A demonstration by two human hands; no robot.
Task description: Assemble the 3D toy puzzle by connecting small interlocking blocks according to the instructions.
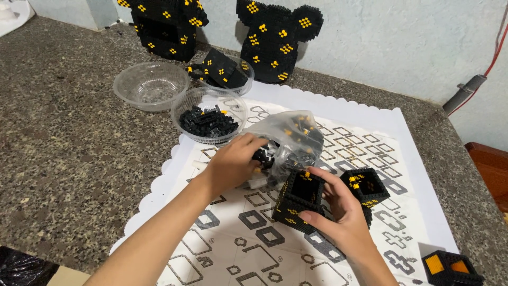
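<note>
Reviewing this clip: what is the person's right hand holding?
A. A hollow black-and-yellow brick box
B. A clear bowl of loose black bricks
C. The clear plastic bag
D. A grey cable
A: the right hand grips a hollow black-and-yellow brick box over the patterned mat, while the left hand reaches into the clear plastic bag.

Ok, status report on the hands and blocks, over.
Left hand reaching into plastic bag. Right hand gripping black block box. Nothing blocking either.
</note>
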